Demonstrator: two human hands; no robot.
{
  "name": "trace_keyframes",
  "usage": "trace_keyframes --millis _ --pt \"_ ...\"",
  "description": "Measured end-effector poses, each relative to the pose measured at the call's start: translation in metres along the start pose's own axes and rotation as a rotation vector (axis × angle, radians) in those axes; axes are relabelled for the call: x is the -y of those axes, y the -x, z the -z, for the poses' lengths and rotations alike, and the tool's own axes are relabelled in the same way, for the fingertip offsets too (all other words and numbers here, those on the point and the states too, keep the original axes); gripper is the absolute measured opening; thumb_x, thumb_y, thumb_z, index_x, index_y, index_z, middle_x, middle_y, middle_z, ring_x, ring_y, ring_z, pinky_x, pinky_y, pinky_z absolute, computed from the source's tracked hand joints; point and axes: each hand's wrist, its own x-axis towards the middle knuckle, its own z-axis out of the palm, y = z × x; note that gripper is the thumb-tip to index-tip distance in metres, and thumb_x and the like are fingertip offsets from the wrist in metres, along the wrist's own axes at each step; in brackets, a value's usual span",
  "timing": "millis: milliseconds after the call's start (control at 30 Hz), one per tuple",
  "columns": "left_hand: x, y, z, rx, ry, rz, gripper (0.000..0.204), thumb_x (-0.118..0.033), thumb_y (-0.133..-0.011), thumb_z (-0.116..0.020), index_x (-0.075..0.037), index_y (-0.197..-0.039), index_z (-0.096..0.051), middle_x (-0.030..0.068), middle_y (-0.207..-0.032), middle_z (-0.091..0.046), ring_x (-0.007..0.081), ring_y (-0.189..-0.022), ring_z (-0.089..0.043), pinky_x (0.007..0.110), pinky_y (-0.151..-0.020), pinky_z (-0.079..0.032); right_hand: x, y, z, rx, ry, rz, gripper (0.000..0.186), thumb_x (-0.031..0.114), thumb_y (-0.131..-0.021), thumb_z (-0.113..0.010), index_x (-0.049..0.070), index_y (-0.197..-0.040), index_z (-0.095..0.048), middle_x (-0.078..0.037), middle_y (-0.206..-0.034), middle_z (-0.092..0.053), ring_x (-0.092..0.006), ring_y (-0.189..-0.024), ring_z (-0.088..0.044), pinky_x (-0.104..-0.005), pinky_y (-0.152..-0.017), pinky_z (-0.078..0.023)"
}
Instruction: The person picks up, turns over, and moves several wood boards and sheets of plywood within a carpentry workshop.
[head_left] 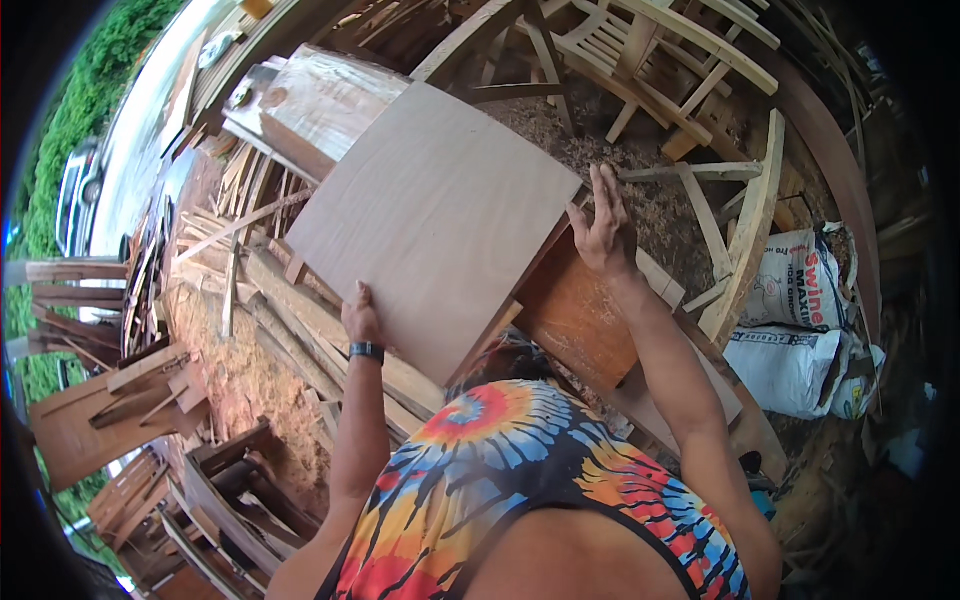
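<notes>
A flat, light brown plywood panel (440, 210) lies tilted in front of my body, its broad face up. My left hand (362, 322) holds its left near edge, with the thumb up on the face and the other fingers mostly hidden. At the right corner my right hand (604, 225) has its fingers stretched out and touches the panel's edge with the thumb side. Beneath and to the right of the panel is an orange-brown wooden board (580, 315), partly covered by it.
Wooden chair frames (640, 50) stand at the far right. White printed sacks (795, 330) lie to the right. Long timber pieces (300, 310) and scrap sticks are heaped on the left. A pale-topped wooden slab (330, 100) sits beyond the panel. A vehicle (75, 200) is outside at far left.
</notes>
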Motion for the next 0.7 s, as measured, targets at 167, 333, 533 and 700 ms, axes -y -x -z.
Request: trace_keyframes --millis 167,333,533,700 --pt "-0.013 0.020 -0.016 -0.029 -0.016 0.038 0.042 -0.038 -0.093 -0.070 -0.001 -0.101 -0.052 0.0104 -0.095 -0.061 0.0199 -0.082 -0.060 0.039 -0.074 -0.054 -0.041 -0.006 -0.034 0.269 0.037 -0.227 0.054 0.031 -0.091 -0.062 0.003 -0.137 -0.054 -0.016 -0.133 -0.059 -0.0375 -0.123 -0.055 -0.0474 -0.106 -0.041" --pt "-0.011 0.023 -0.001 -0.066 -0.054 0.091 0.053 -0.034 -0.095 -0.067 0.003 -0.131 -0.050 0.0151 -0.129 -0.057 0.0258 -0.112 -0.058 0.043 -0.093 -0.052 -0.059 -0.010 -0.038 0.307 -0.277 -0.617 0.057 0.033 -0.075 -0.075 0.008 -0.126 -0.065 -0.018 -0.118 -0.067 -0.0331 -0.109 -0.065 -0.0381 -0.090 -0.053" --pt "-0.015 0.013 0.012 0.123 0.106 0.276 0.053 -0.035 -0.098 -0.061 -0.002 -0.138 -0.048 0.0101 -0.139 -0.053 0.0270 -0.123 -0.053 0.046 -0.103 -0.046 -0.059 -0.022 -0.028 0.433 -0.369 -0.743 0.063 0.042 -0.070 -0.078 0.009 -0.123 -0.067 -0.015 -0.108 -0.073 -0.0271 -0.098 -0.071 -0.0359 -0.086 -0.055" --pt "-0.033 0.018 -0.002 0.169 0.194 0.421 0.051 -0.035 -0.098 -0.059 -0.006 -0.139 -0.047 0.0092 -0.140 -0.053 0.0291 -0.125 -0.051 0.048 -0.109 -0.040 -0.061 -0.015 -0.028 0.465 -0.542 -0.758 0.070 0.046 -0.074 -0.073 0.007 -0.132 -0.060 -0.021 -0.125 -0.064 -0.0357 -0.114 -0.063 -0.0402 -0.097 -0.050"
